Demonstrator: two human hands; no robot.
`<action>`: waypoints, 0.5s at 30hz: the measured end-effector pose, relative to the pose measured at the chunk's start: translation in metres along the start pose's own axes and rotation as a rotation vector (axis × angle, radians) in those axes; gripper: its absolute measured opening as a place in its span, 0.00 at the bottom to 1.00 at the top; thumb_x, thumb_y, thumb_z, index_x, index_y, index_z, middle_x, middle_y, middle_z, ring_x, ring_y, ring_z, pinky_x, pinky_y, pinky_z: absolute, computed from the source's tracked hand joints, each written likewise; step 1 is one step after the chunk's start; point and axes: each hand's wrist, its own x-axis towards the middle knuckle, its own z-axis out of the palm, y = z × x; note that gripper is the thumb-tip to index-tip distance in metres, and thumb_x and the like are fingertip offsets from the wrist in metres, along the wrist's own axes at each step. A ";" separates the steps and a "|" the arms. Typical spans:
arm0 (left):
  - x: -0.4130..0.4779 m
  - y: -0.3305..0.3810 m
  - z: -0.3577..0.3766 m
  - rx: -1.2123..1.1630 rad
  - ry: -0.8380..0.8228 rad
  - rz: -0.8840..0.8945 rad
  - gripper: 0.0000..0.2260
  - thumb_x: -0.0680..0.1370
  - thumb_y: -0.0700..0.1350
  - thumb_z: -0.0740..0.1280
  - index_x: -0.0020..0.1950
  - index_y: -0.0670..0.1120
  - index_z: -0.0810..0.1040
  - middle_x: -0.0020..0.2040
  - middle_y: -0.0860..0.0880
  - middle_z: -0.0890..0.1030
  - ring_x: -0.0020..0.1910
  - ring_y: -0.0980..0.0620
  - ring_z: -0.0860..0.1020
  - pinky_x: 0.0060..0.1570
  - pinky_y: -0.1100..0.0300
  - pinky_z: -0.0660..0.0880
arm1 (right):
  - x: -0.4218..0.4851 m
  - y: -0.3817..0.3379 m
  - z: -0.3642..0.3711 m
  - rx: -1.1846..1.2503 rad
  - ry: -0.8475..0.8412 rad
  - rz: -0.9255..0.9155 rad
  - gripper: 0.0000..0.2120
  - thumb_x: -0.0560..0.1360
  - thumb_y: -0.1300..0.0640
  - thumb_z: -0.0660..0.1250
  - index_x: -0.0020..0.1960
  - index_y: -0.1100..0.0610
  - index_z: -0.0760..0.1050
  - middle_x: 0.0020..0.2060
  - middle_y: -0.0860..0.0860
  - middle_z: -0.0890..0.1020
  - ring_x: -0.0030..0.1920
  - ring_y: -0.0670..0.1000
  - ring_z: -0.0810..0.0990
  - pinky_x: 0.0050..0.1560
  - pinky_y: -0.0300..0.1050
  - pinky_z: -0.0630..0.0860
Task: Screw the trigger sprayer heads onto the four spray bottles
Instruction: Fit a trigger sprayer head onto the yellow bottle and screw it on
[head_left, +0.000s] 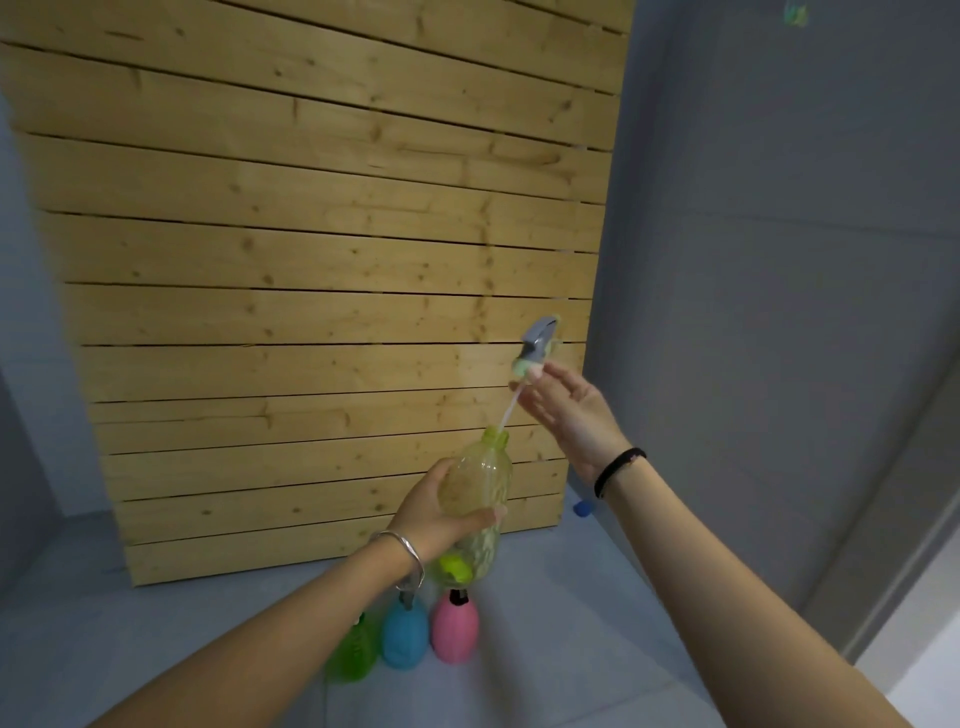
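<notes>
Head view — left hand (434, 512) grips the yellow bottle (475, 488), right hand (563, 410) pinches the sprayer head (537, 343) above.

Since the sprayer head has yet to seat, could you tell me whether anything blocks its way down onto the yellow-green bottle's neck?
Nothing visible does. The right hand holds the sprayer head above the neck of the yellow-green bottle, gripped by the left hand; the dip tube already enters the opening.

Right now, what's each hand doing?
Left hand: closed around the yellow-green bottle.
Right hand: fingertips holding the trigger sprayer head.
</notes>
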 end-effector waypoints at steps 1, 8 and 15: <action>0.001 0.002 -0.001 -0.023 0.021 0.012 0.28 0.64 0.49 0.79 0.60 0.56 0.72 0.57 0.53 0.79 0.54 0.56 0.78 0.48 0.67 0.72 | -0.002 0.005 0.000 -0.086 -0.030 0.018 0.19 0.75 0.61 0.66 0.65 0.62 0.70 0.50 0.54 0.82 0.51 0.49 0.82 0.52 0.35 0.79; -0.002 0.014 -0.010 -0.039 0.054 0.086 0.24 0.62 0.51 0.80 0.52 0.63 0.73 0.51 0.61 0.80 0.47 0.68 0.78 0.41 0.75 0.72 | -0.006 0.018 0.000 -0.344 -0.226 0.052 0.10 0.76 0.57 0.65 0.57 0.53 0.78 0.55 0.49 0.83 0.60 0.46 0.79 0.65 0.40 0.71; -0.005 0.019 -0.013 0.000 0.026 0.107 0.27 0.60 0.56 0.77 0.56 0.56 0.71 0.50 0.56 0.81 0.48 0.57 0.81 0.46 0.63 0.77 | -0.007 0.014 -0.003 -0.365 -0.317 0.097 0.15 0.77 0.59 0.63 0.63 0.60 0.74 0.59 0.55 0.81 0.57 0.46 0.80 0.55 0.34 0.75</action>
